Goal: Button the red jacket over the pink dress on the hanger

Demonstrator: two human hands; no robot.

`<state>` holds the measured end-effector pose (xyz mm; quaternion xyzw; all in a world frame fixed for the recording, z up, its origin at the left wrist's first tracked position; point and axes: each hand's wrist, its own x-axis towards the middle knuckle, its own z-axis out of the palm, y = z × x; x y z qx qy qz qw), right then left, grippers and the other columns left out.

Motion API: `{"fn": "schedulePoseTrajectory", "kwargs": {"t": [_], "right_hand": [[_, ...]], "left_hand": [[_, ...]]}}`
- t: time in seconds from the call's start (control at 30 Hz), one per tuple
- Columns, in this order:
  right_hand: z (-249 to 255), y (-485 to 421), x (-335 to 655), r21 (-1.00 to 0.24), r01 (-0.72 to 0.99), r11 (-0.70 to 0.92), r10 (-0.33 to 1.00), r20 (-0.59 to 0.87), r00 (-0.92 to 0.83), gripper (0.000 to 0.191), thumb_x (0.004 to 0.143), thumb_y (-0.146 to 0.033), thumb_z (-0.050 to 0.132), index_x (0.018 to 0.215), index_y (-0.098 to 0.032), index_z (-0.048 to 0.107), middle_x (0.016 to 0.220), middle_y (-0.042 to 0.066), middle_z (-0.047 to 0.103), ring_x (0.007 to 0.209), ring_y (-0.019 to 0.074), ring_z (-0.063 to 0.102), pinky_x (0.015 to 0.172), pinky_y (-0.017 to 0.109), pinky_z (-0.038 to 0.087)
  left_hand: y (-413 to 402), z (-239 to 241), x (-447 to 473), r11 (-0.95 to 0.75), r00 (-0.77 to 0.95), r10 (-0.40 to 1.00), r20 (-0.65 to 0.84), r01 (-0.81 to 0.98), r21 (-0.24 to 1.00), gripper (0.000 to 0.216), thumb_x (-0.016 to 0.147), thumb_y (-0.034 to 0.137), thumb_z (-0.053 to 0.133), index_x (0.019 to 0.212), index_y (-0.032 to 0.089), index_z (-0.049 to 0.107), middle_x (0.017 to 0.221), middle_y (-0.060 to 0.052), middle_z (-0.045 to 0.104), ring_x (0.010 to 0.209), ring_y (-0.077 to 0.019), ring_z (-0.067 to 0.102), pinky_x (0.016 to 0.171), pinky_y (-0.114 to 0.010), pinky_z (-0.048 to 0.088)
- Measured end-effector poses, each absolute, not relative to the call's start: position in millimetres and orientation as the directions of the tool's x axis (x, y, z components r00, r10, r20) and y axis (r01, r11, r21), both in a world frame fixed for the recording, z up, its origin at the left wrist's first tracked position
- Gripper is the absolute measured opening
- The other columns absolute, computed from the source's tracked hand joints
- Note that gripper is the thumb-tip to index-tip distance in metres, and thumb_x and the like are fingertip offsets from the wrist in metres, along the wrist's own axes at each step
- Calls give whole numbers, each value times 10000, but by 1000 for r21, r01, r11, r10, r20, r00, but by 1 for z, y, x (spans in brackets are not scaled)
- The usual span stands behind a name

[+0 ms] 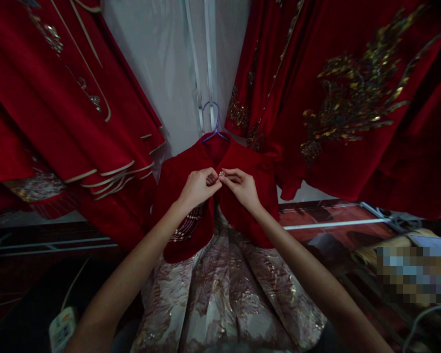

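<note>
A small red velvet jacket hangs on a blue hanger over a pale brocade skirt. My left hand pinches the jacket's left front edge at the chest. My right hand pinches the right front edge. Between the fingertips of both hands sits a small pearly clasp. Both hands are closed on the fabric around it. Bead strings decorate the jacket's lower left panel.
Large red embroidered robes hang at the left and right. A white wall with a metal rail is behind. A white power strip lies at lower left. A dark red floor shows at the right.
</note>
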<state>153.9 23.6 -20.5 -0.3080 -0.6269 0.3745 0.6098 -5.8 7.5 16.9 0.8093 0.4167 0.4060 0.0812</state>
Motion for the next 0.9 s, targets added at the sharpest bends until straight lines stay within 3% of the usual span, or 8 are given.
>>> {"fn": "schedulePoseTrajectory", "kwargs": {"t": [0.23, 0.47, 0.6, 0.73, 0.8, 0.9], "right_hand": [[-18, 28, 157, -853, -27, 521, 848, 521, -100, 337, 698, -381, 713, 962, -177, 663, 991, 67, 696, 847, 191, 673, 799, 354, 558], [-15, 33, 160, -871, -20, 491, 855, 487, -177, 324, 724, -333, 668, 1008, -177, 669, 1019, 69, 689, 889, 192, 660, 850, 374, 531], [-21, 25, 160, -905, -70, 421, 878, 425, -221, 424, 763, -301, 601, 1179, -222, 592, 1154, 60, 634, 950, 166, 629, 896, 354, 499], [-37, 8, 165, -858, 80, 508, 847, 480, -229, 759, 679, -223, 660, 1370, -296, 355, 1271, 69, 526, 862, 138, 598, 703, 272, 527], [-44, 4, 169, -817, 208, 538, 838, 493, -235, 780, 669, -171, 630, 1372, -295, 316, 1156, 54, 568, 735, 113, 579, 627, 251, 504], [-45, 6, 178, -832, 283, 476, 879, 440, -185, 621, 652, -147, 587, 1237, -247, 406, 831, -27, 579, 598, 90, 531, 573, 228, 468]], "left_hand": [[9, 20, -4, -655, 369, 720, 587, 642, 399, 84, 751, 244, 571, 789, 189, 620, 732, -11, 663, 637, -132, 602, 633, -239, 455], [14, 16, -2, -698, 373, 682, 630, 589, 407, 45, 753, 221, 575, 744, 186, 603, 717, 6, 635, 626, -112, 561, 616, -227, 428], [17, 3, 6, -619, 203, 760, 617, 514, 594, 78, 795, 254, 549, 805, 192, 597, 785, -14, 663, 694, -125, 609, 673, -243, 472], [17, -14, 19, -481, 20, 870, 492, 245, 842, 139, 798, 298, 573, 848, 176, 617, 896, -58, 696, 809, -148, 653, 765, -274, 507], [15, -17, 23, -439, 16, 898, 440, 110, 892, 167, 781, 299, 601, 877, 166, 634, 950, -74, 698, 876, -154, 652, 829, -286, 498], [11, -15, 24, -387, -9, 922, 387, 15, 922, 205, 736, 309, 662, 876, 160, 642, 937, -65, 695, 870, -145, 641, 835, -271, 487]]}}
